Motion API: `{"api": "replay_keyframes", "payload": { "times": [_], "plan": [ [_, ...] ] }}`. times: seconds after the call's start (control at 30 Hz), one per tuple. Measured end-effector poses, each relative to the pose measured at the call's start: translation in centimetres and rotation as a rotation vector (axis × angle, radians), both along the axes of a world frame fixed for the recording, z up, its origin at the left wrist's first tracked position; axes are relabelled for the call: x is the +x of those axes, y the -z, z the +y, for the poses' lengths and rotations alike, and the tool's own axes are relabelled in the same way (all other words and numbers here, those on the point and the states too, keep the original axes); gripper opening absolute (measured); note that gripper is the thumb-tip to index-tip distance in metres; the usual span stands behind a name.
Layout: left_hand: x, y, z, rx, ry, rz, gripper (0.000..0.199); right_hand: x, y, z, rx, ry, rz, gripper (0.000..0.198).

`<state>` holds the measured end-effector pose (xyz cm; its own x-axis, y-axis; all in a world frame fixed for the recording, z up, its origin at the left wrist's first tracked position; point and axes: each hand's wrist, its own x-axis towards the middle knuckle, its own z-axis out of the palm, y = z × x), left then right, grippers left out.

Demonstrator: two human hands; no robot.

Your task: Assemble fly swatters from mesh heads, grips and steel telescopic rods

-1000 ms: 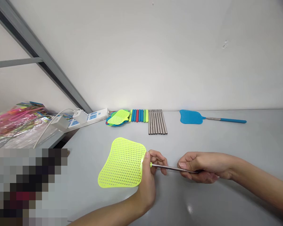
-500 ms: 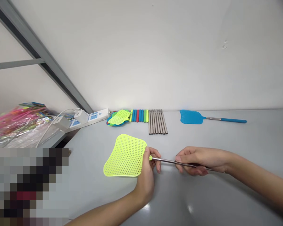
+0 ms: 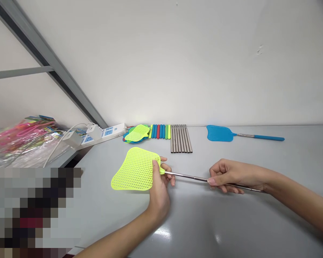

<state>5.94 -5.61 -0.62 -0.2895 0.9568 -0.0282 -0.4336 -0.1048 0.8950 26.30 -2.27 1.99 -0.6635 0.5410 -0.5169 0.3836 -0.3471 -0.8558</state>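
Left hand [image 3: 159, 195] pinches the yellow-green swatter head [image 3: 136, 170] near its neck, right hand [image 3: 228, 175] is closed on its metal rod [image 3: 187, 176], hands apart over the grey table [image 3: 193, 222]. Risk, my read: off-axis pull could kink the rod; a hard tug could pop the head off

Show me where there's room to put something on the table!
Bare grey table shows between the blue swatter and the right hand, and on the near side of the rod, between that hand and the left hand. It's crowded back left: power strip, swatter heads, coloured grips and metal tubes.
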Motion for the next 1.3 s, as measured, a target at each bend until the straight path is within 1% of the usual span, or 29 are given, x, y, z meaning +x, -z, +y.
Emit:
{"api": "replay_keyframes", "payload": {
  "times": [0.23, 0.37, 0.47, 0.6, 0.73, 0.87, 1.07, 1.3],
  "plan": [
    [0.1, 0.4, 0.0, -0.006, 0.015, 0.072, 0.019, 0.0, -0.1, -0.4, 0.097, -0.011, -0.028, 0.031],
    [0.3, 0.5, -0.2, 0.012, 0.043, 0.084, 0.017, -0.3, -0.6, -0.7, 0.147, -0.039, -0.086, 0.033],
    [0.5, 0.5, -0.5, 0.02, 0.068, 0.077, 0.018, -0.4, -0.7, -0.9, 0.159, -0.053, -0.114, 0.034],
    [0.7, 0.5, -0.7, 0.035, 0.083, 0.072, 0.018, -0.4, -0.5, -0.9, 0.125, -0.071, -0.093, 0.035],
    [1.0, 0.5, -1.0, 0.038, 0.069, 0.084, 0.019, -0.6, -0.6, -0.8, 0.056, -0.077, -0.065, 0.035],
    [1.3, 0.4, -1.4, 0.034, 0.072, 0.081, 0.018, -0.9, -0.8, -0.8, -0.015, -0.078, -0.029, 0.032],
    [1.7, 0.4, -1.8, 0.012, 0.083, 0.065, 0.02, -1.4, -0.5, -0.7, -0.1, -0.073, 0.0, 0.026],
    [2.2, 0.4, -2.2, -0.013, 0.116, 0.09, 0.021, -2.1, -0.4, -0.6, -0.135, -0.07, 0.004, 0.025]
  ]
}}
